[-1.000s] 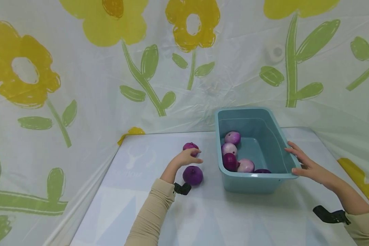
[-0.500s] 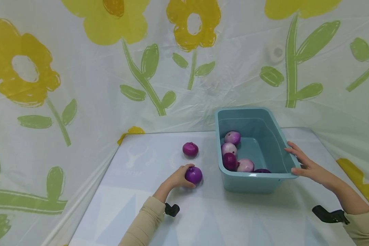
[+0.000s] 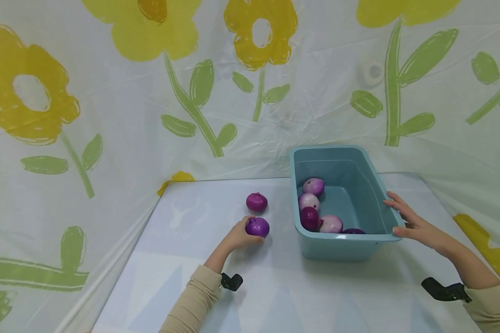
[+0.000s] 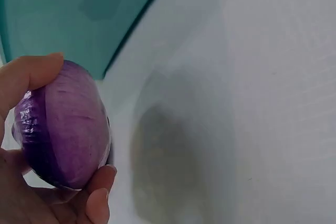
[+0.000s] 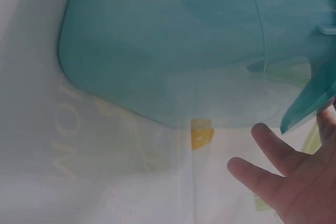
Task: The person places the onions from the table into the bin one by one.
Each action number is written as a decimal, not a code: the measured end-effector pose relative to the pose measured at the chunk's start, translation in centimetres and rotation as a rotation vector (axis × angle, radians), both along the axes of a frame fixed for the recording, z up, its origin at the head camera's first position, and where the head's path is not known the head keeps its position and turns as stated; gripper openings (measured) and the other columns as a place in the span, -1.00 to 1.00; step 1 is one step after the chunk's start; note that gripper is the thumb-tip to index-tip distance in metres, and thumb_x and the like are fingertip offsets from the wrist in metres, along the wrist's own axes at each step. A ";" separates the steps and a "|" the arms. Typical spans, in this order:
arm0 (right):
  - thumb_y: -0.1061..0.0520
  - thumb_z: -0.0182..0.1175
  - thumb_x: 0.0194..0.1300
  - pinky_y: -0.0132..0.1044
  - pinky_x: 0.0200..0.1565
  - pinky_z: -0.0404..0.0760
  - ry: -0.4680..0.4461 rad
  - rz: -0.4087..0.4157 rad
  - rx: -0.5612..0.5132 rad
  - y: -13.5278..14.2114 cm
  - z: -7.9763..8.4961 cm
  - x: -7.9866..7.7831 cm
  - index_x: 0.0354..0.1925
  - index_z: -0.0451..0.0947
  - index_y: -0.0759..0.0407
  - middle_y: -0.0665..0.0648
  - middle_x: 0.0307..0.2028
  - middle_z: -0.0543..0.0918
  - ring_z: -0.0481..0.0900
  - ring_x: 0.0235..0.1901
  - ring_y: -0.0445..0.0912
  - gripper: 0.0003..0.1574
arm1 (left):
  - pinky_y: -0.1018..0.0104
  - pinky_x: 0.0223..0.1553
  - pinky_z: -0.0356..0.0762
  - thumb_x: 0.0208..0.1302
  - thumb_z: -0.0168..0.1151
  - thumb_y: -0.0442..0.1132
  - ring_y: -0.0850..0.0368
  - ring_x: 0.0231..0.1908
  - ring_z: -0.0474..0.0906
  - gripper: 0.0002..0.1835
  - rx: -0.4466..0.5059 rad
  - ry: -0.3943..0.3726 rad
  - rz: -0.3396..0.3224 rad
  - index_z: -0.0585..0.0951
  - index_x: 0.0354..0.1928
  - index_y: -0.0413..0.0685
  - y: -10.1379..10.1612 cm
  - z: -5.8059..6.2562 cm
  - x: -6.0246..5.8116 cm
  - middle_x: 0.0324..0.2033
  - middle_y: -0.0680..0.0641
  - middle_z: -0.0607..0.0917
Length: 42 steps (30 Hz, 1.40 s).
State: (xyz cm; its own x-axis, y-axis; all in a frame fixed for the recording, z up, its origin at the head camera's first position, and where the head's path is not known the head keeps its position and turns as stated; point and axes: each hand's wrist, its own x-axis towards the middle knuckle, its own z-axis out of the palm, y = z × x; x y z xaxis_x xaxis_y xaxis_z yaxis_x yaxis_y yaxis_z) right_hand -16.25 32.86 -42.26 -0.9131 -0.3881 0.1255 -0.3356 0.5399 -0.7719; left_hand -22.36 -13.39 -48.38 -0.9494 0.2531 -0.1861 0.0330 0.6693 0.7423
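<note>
My left hand grips a purple onion between thumb and fingers. In the left wrist view the onion has a glossy dark band and a paler side, and its shadow falls on the table away from it. Just behind it, a second, redder-purple onion lies on the table. To the right stands a blue-green plastic tub, with several purple and pale onions along its left and near sides. My right hand rests at the tub's right rim, fingers spread and fairly straight, as the right wrist view also shows.
The white table carries a pale printed pattern. Behind it hangs a white sheet with yellow flowers and green leaves, reaching down to the table's back edge. Black wrist cameras sit on both wrists.
My left hand came back from above the far onion and took hold of the near one, then brought it slightly up and left. The right hand and tub stay put.
</note>
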 end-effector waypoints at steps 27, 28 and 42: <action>0.17 -0.03 0.24 0.55 -0.13 0.05 -0.015 0.004 -0.001 -0.1 0.1 0.2 0.42 -0.16 0.03 -0.40 0.34 -0.39 -0.30 0.28 -0.47 -0.13 | -0.12 0.08 0.37 0.05 0.30 0.03 -0.21 0.17 0.31 -0.14 0.071 -0.009 0.110 0.14 0.35 -0.04 -1.0 7.4 -2.8 0.24 -0.27 0.31; 0.18 -0.03 0.24 0.56 -0.13 0.04 -0.018 0.005 -0.006 -0.1 0.1 0.1 0.42 -0.16 0.04 -0.40 0.34 -0.39 -0.33 0.31 -0.40 -0.14 | -0.12 0.08 0.36 0.05 0.30 0.04 -0.21 0.18 0.31 -0.14 0.072 -0.010 0.111 0.14 0.35 -0.04 -1.0 7.7 -3.0 0.24 -0.27 0.31; 0.17 -0.04 0.24 0.55 -0.12 0.04 -0.027 0.007 -0.008 -0.1 0.3 0.2 0.42 -0.16 0.05 -0.35 0.36 -0.40 -0.36 0.38 -0.16 -0.14 | -0.09 0.13 0.32 0.04 0.29 0.06 -0.16 0.20 0.29 -0.09 0.081 0.021 0.064 0.08 0.37 0.00 0.3 12.5 -4.1 0.26 -0.23 0.30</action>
State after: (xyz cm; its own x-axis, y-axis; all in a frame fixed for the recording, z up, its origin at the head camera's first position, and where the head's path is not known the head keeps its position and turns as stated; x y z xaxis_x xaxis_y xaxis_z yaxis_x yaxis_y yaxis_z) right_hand -16.06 32.75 -42.00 -0.9134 -0.3935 0.1043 -0.3185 0.5312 -0.7851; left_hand -26.48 -13.13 -35.88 -0.9676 0.2053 -0.1470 0.0085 0.6084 0.7936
